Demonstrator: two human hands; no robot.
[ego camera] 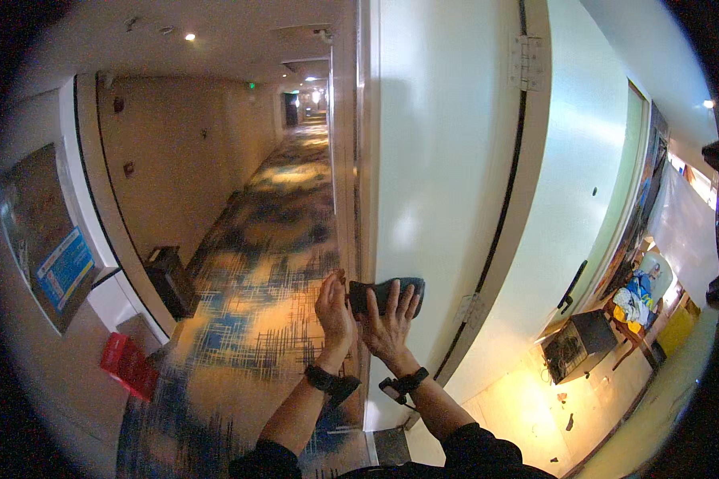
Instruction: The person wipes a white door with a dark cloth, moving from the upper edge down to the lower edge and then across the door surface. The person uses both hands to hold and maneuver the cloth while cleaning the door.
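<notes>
My right hand (pixel 389 323) lies with spread fingers over a dark folded cloth or pad (pixel 416 294), pressing it against the smooth white panel of the doorway (pixel 443 179). Beside it, my left hand (pixel 334 311) is raised at the brown edge trim (pixel 347 227) of the doorway. Its fingers point up and look bare of any object; whether they touch the trim or the dark pad's near end is unclear. Both wrists carry black straps, the right one with a small device (pixel 393 389) on it.
Metal hinges (pixel 526 63) join the panel to a white door (pixel 575 191) with a black handle (pixel 573 287). A patterned carpet corridor (pixel 257 287) runs off at left, with a dark box (pixel 171 281) and a red object (pixel 129 365). At right are a dark cabinet (pixel 578 347) and a cloth-piled chair (pixel 626 341).
</notes>
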